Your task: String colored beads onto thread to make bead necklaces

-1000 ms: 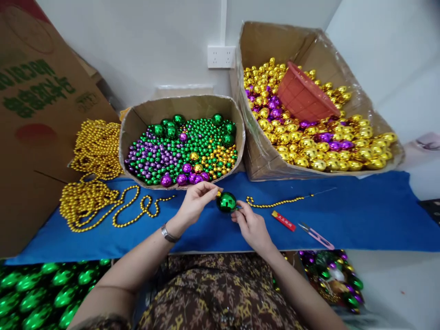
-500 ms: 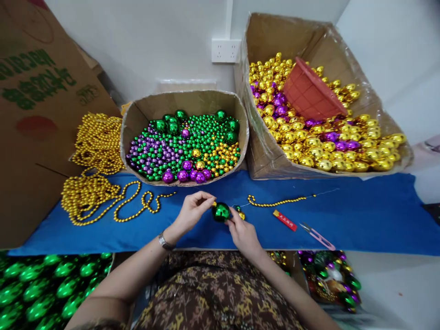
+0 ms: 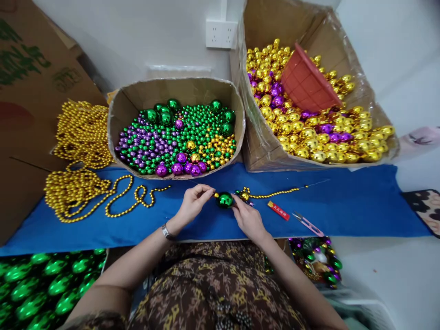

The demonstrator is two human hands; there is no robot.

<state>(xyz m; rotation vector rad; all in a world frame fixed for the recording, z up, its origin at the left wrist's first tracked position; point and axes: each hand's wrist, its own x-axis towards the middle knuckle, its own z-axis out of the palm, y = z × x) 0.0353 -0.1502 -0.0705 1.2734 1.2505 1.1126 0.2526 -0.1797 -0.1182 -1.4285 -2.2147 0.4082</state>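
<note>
Between my two hands, over the blue cloth (image 3: pixel 206 224), is a big shiny green bead (image 3: pixel 225 200). A small gold bead (image 3: pixel 216 195) sits against its left side. My left hand (image 3: pixel 196 201) is closed in a pinch beside the gold bead; a thin thread seems to run up from the fingers. My right hand (image 3: pixel 249 215) is closed with its fingertips on the green bead's right side. Just beyond those fingers is a cluster of gold and green beads (image 3: pixel 244 195), and a gold bead strand (image 3: pixel 275 194) stretches right from it, ending in thin thread.
Small green, purple and gold beads fill a cut carton (image 3: pixel 113 133). A larger carton (image 3: pixel 264 158) holds gold beads and a red basket (image 3: pixel 305 82). Gold bead chains (image 3: pixel 77 190) lie left. A red packet (image 3: pixel 278 211), thread snips (image 3: pixel 308 223) and a phone (image 3: pixel 424 206) lie right.
The green bead and my right hand have shifted slightly right, near the start of the gold strand. The whole view has moved a little, bringing the phone into sight.
</note>
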